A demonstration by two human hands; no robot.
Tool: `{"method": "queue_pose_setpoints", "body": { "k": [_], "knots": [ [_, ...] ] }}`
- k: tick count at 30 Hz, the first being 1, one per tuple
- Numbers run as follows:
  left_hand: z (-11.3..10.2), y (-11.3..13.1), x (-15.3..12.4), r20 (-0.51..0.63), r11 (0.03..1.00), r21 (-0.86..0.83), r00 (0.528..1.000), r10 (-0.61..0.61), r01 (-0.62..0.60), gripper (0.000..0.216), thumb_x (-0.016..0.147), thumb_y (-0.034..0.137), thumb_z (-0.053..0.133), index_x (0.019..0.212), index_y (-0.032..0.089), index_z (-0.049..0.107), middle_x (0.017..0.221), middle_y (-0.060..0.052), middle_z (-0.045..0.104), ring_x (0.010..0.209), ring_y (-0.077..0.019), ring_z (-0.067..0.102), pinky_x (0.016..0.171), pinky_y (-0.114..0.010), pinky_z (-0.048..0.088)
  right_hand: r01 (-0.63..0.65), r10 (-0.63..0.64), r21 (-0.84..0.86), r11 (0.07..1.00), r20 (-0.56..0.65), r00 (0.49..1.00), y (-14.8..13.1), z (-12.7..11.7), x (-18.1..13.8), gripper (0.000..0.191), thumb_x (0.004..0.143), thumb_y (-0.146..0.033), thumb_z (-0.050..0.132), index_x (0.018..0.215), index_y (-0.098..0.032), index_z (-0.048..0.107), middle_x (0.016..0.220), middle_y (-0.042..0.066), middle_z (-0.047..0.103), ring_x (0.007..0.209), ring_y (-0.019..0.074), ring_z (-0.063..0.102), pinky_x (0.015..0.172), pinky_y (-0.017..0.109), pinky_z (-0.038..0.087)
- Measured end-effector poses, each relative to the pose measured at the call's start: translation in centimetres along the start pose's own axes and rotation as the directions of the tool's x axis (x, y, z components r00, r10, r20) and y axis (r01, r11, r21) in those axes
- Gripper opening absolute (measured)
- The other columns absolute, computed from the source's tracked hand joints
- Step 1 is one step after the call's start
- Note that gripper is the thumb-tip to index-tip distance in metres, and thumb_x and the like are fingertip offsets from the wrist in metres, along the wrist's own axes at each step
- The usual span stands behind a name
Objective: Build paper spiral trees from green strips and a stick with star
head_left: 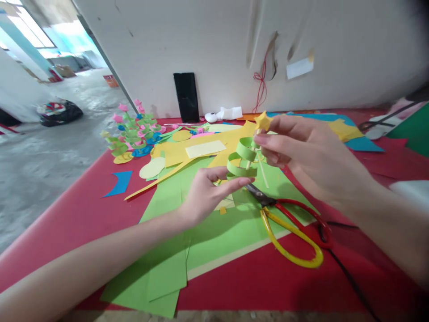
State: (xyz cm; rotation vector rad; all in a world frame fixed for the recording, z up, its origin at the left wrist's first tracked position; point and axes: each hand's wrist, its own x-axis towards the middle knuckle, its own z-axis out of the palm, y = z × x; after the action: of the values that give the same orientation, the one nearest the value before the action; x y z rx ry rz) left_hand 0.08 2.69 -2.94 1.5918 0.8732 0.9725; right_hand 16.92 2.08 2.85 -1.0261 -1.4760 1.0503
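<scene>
My right hand (301, 147) is closed in a pinch on a small paper tree: a thin stick (263, 172) threaded through a looping green paper strip (243, 158), with a yellow star (263, 120) on top. My left hand (209, 192) is closed round the lower end of the green strip, finger and thumb gripping its bottom loop. Both hands hold the piece in the air above green paper sheets (208, 237). Scissors with one red and one yellow handle (291, 228) lie on the green paper just below my hands.
A red cloth (77, 214) covers the table. Finished paper trees with pink stars (134, 129) stand at the back left beside yellow sheets (201, 150) and a blue scrap (119, 183). A black object (186, 96) leans on the white wall. A black cable (348, 277) runs at right.
</scene>
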Motion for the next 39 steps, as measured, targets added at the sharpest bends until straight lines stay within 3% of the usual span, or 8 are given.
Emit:
{"method": "queue_pose_setpoints", "body": {
  "k": [7, 13, 19, 30, 36, 39],
  "knots": [
    [-0.1, -0.8, 0.5, 0.121, 0.99, -0.127, 0.99, 0.077, -0.062, 0.035, 0.07, 0.027, 0.07, 0.103, 0.017, 0.064, 0.105, -0.006, 0.068, 0.098, -0.0178, 0.061, 0.09, -0.027, 0.045, -0.005, 0.005, 0.01, 1.0, -0.064, 0.998, -0.8, -0.5, 0.4, 0.011, 0.074, -0.027, 0.066, 0.075, -0.018, 0.061, 0.069, -0.003, 0.051, 0.057, 0.0058, 0.038, 0.049, 0.021, 0.031],
    [-0.2, -1.1, 0.7, 0.103, 0.98, -0.195, 0.993, 0.062, -0.041, 0.05, 0.07, 0.031, 0.071, 0.116, 0.017, 0.056, 0.114, -0.008, 0.064, 0.105, -0.0193, 0.057, 0.093, -0.029, 0.042, -0.011, 0.009, -0.027, 1.0, -0.075, 0.997, -1.0, -0.7, 0.6, 0.011, 0.073, -0.031, 0.067, 0.077, -0.021, 0.063, 0.064, -0.004, 0.049, 0.054, 0.0055, 0.038, 0.047, 0.02, 0.029],
    [-0.4, -0.3, 0.3, 0.062, 0.98, -0.197, 0.998, 0.03, -0.017, 0.03, 0.083, 0.037, 0.055, 0.109, 0.023, 0.063, 0.112, -0.002, 0.066, 0.105, -0.0179, 0.059, 0.091, -0.026, 0.043, -0.054, 0.052, -0.024, 0.998, -0.052, 0.997, -0.7, -0.7, 0.3, 0.012, 0.073, -0.032, 0.067, 0.078, -0.022, 0.062, 0.068, -0.003, 0.051, 0.059, 0.0072, 0.041, 0.05, 0.02, 0.032],
    [-1.1, 0.3, 0.4, 0.032, 0.992, -0.097, 0.997, -0.071, 0.074, 0.041, 0.079, 0.043, 0.059, 0.109, 0.015, 0.063, 0.105, -0.008, 0.068, 0.105, -0.0224, 0.058, 0.095, -0.034, 0.042, -0.014, 0.011, -0.045, 0.999, -0.084, 0.996, -1.2, -1.5, 0.5, 0.007, 0.072, -0.03, 0.068, 0.073, -0.025, 0.065, 0.059, -0.004, 0.044, 0.054, 0.0071, 0.036, 0.046, 0.02, 0.029],
    [-1.5, 0.6, 0.4, 0.173, 0.99, -0.141, 0.984, 0.03, -0.006, 0.026, 0.08, 0.034, 0.06, 0.102, 0.022, 0.067, 0.108, -0.002, 0.068, 0.105, -0.0183, 0.059, 0.092, -0.027, 0.043, -0.015, 0.008, -0.062, 0.998, -0.102, 0.995, -1.2, -1.6, 0.6, 0.005, 0.071, -0.03, 0.067, 0.073, -0.026, 0.066, 0.061, -0.003, 0.045, 0.055, 0.0077, 0.037, 0.046, 0.02, 0.029],
    [-1.5, 0.5, 0.4, 0.154, 0.99, -0.138, 0.987, 0.054, -0.032, 0.024, 0.077, 0.033, 0.064, 0.098, 0.021, 0.067, 0.108, -0.002, 0.068, 0.107, -0.0195, 0.058, 0.091, -0.027, 0.043, -0.02, 0.012, -0.067, 0.998, -0.114, 0.993, -1.3, -1.6, 0.5, 0.006, 0.071, -0.03, 0.068, 0.073, -0.025, 0.065, 0.061, -0.003, 0.045, 0.056, 0.0079, 0.037, 0.045, 0.021, 0.029]
  ]
}}
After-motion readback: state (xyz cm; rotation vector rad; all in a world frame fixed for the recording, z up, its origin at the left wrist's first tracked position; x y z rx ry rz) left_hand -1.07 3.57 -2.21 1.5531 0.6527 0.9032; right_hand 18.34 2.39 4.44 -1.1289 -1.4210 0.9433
